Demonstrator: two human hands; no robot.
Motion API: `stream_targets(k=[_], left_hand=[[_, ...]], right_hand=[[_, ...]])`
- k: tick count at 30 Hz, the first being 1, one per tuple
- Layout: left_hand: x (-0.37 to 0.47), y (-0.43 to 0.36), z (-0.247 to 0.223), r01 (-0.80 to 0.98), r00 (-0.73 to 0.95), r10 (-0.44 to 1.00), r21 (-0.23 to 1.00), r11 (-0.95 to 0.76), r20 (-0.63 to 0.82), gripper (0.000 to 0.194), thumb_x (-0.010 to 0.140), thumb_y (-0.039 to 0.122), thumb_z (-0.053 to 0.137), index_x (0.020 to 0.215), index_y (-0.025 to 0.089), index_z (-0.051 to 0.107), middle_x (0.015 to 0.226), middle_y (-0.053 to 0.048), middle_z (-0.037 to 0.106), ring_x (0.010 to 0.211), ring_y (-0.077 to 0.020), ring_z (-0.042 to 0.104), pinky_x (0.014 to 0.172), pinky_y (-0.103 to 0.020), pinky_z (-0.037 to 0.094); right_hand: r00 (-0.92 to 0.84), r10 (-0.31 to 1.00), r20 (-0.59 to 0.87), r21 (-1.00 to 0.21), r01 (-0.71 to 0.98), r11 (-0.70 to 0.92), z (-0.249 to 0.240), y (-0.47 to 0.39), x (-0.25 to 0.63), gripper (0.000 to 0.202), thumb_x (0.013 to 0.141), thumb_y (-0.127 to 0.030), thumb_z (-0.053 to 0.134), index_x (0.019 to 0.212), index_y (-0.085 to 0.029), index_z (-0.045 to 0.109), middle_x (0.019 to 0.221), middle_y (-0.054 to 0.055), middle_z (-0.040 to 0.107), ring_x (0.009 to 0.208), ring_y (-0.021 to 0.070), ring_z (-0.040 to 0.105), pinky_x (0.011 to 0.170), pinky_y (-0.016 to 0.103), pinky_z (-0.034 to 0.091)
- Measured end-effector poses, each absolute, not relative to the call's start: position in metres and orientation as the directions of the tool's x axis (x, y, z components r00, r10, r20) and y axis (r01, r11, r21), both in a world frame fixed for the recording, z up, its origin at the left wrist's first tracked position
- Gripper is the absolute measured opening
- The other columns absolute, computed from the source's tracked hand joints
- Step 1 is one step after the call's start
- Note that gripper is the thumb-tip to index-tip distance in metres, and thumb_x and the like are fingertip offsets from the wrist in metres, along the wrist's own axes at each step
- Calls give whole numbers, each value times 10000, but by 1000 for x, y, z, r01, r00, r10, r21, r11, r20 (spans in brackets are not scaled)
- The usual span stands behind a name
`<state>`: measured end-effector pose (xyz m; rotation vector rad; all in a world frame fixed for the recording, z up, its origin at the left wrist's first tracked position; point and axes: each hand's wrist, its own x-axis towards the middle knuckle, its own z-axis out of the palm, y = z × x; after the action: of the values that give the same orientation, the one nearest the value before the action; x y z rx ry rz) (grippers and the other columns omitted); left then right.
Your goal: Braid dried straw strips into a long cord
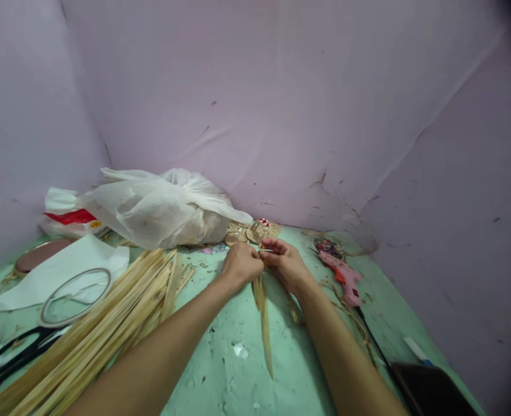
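Note:
My left hand [243,266] is closed, its fingertips pinching the upper end of a strand of dried leaf strips [263,323]. The strand's loose tails hang toward me over the green tabletop [238,381]. My right hand [287,264] meets the left at the same spot, its thumb and finger pinched on the strand while the other fingers are partly raised. A small knotted or braided part shows between the hands, mostly hidden by the fingers. Just beyond them lie round woven straw discs [237,236], with a red-and-white piece [264,222] on top.
On the left lie a bundle of dried strips [108,323], black-handled scissors [17,346], an oval hoop [45,309] and a white sheet [30,283]. A plastic bag [160,208] sits behind. A pink glue gun [346,280], twine [359,326] and a dark object [432,390] are right.

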<state>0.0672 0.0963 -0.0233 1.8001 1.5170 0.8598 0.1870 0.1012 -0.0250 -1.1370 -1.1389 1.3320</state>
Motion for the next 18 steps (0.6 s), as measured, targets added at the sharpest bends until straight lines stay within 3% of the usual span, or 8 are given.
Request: stream_targets(k=[2,7,11,14,18], left_hand=[[68,95,-24,491,139,990,867,-90,25,128,587,199,487,482,145,535,395,9,439,418,-95,410,418,-200,264],[70,89,-20,162,91,950,946,281,-298,64,593,187,519,549,146,498,334,50,388,293,-63,338,323,-177,205],[66,87,-16,-81,178,882,887,455,-436,82,624,162,514,565,136,465,359,53,377,276,-28,271,290,-156,111],[60,90,-14,-250,345,789,761,599,-508,74,642,117,490,602,139,432,400,62,373,283,-5,235,295,-128,71],[53,93,-11,-267,468,714,686,676,-521,81,643,84,480,622,136,422,421,65,357,300,-1,262,301,-105,79]], right_hand=[[-47,997,-60,-979,-192,-68,-24,98,188,385,457,-163,681,811,-154,529,731,-14,587,575,78,526,559,203,393],[-19,996,-87,-951,-298,-89,-25,91,181,348,459,-174,693,751,-156,505,700,-2,594,568,92,539,527,200,399],[-49,996,-80,-871,-483,-94,-27,87,174,332,475,-139,685,727,-176,471,707,-5,606,647,127,584,584,228,441],[-81,994,-70,-815,-571,-104,-28,87,173,312,504,-119,669,730,-184,464,734,3,622,705,145,600,627,251,461],[-88,994,-57,-773,-626,-100,-29,87,174,287,531,-87,644,727,-192,462,760,-1,628,742,147,606,674,270,469]])
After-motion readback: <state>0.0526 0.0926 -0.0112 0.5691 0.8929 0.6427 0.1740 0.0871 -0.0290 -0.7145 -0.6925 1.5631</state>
